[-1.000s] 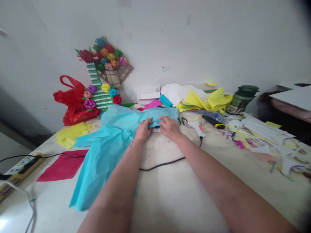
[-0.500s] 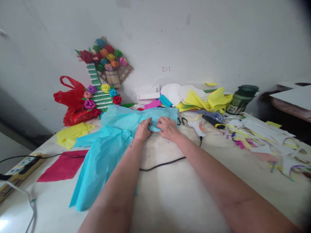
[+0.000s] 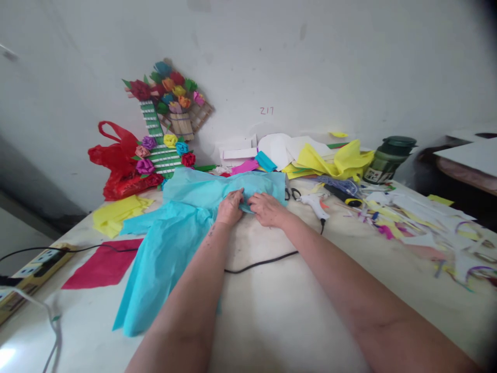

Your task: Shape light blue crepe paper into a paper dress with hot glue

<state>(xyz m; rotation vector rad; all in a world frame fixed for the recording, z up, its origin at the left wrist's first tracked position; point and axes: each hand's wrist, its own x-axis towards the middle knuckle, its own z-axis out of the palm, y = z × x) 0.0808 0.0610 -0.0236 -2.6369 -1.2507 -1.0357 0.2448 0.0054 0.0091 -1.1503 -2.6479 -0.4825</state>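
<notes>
A large sheet of light blue tissue paper (image 3: 171,243) lies crumpled across the table, running from the far middle down to the near left. My left hand (image 3: 230,207) and my right hand (image 3: 266,208) rest side by side on its far edge, fingers curled and pinching a small fold of the blue paper between them. A white glue gun (image 3: 315,205) lies just right of my right hand, with black-handled scissors (image 3: 290,194) beside it. The gun's black cord (image 3: 264,261) runs under my right forearm.
A paper-flower craft piece (image 3: 166,119) leans on the wall beside a red plastic bag (image 3: 116,166). Yellow paper (image 3: 112,215) and a red sheet (image 3: 103,264) lie at left, near a power strip (image 3: 34,264). Yellow tissue (image 3: 334,160), a green jar (image 3: 388,158) and paper scraps (image 3: 419,223) crowd the right.
My right hand has slid a little left toward my left hand, closing the gap on the fold of blue paper. The paper's edge is gathered tighter between the fingers.
</notes>
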